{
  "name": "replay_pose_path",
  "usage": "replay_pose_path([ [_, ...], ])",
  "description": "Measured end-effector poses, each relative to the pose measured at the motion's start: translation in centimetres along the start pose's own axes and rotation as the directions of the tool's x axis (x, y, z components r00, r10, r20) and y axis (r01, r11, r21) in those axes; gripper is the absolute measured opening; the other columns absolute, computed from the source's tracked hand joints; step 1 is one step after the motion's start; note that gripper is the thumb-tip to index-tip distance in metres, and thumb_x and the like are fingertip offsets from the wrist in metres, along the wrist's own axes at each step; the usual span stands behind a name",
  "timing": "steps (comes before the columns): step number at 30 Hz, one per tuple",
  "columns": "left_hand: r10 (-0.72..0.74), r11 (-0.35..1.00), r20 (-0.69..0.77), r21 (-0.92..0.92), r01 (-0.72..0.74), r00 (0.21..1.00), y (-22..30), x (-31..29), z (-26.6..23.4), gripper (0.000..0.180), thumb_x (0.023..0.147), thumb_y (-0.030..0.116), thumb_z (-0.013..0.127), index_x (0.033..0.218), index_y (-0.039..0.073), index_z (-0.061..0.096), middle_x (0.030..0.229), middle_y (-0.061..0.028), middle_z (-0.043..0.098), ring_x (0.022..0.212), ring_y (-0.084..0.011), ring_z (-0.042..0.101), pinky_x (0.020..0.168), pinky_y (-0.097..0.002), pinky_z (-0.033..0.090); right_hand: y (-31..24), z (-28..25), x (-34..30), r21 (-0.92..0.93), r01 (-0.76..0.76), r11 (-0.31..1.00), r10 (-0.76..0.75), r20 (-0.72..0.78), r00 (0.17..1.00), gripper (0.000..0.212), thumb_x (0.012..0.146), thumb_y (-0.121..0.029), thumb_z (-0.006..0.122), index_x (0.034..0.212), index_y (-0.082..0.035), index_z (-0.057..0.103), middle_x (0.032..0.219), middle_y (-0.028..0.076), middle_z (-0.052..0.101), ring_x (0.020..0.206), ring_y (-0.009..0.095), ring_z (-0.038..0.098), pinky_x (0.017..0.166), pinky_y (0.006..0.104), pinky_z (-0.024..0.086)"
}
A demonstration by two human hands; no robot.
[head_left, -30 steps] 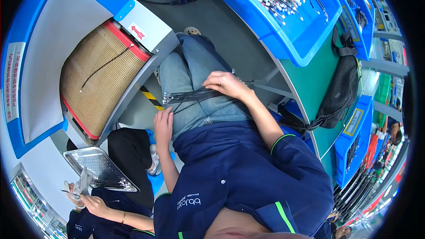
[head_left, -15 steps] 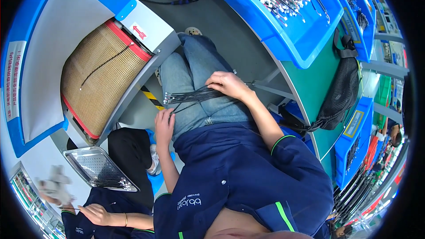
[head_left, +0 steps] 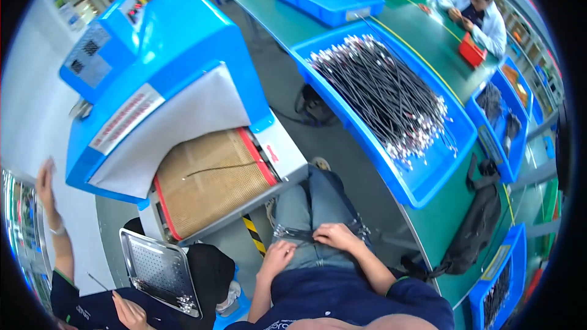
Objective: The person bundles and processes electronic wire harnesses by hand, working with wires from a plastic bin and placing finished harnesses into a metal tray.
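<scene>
A bundle of thin black cables [head_left: 297, 233] with small pale connectors lies across my lap, over the jeans. My right hand [head_left: 337, 236] rests on the bundle with its fingers curled round the cables. Just below the bundle's left part is my left hand [head_left: 279, 257]; its fingers are bent together at the end of a black cable, though the fingertips show poorly. To the left, one single black cable [head_left: 227, 168] lies on the brown mesh conveyor belt [head_left: 205, 198] of a blue machine [head_left: 165, 55].
A blue bin [head_left: 422, 198] full of black cables stands on the green table [head_left: 422, 232] at right. A black mesh bag [head_left: 474, 226] lies nearby. At lower left a co-worker sits beside a perforated metal tray [head_left: 162, 263] with cables. Another person works at the far right.
The view has tilted up, so the blue machine and far table show more. My hands have drawn closer together at the bundle. The co-worker's raised hand has moved upward.
</scene>
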State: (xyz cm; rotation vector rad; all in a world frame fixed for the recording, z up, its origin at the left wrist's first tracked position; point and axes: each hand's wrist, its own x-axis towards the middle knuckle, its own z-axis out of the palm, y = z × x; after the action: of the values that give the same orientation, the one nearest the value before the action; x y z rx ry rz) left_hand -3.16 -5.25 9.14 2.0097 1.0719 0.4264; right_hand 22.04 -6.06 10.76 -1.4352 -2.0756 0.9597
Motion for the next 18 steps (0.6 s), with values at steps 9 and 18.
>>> replay_pose_path([
  [9, -0.127, 0.989, 0.040, 0.080, 0.124, 0.991, 3.2, -2.2, -4.0, 0.023, 0.089, 0.025, 0.057, 0.100, 0.007, 0.066, 0.104, -0.0111, 0.060, 0.100, -0.0290, 0.056, 0.090, -0.0383, 0.042, -2.1, -3.2, -0.6, 0.066, -0.045, 0.997, 0.046, -0.011, 0.999, 0.012, 0.084, -0.018, 0.063, 0.090, -0.008, 0.064, 0.087, 0.008, 0.063, 0.081, 0.027, 0.063, 0.071, 0.0364, 0.050],
  [18, -0.135, 0.976, -0.050, 0.162, 0.142, 0.990, 1.5, -2.1, -3.3, 0.019, 0.093, 0.020, 0.052, 0.098, 0.004, 0.062, 0.092, -0.0125, 0.057, 0.091, -0.0317, 0.055, 0.081, -0.0400, 0.044, -2.3, -2.5, -0.4, 0.104, -0.018, 0.994, 0.034, -0.158, 0.987, 0.011, 0.082, -0.011, 0.065, 0.091, -0.006, 0.067, 0.085, 0.008, 0.064, 0.080, 0.025, 0.063, 0.070, 0.0334, 0.051],
])
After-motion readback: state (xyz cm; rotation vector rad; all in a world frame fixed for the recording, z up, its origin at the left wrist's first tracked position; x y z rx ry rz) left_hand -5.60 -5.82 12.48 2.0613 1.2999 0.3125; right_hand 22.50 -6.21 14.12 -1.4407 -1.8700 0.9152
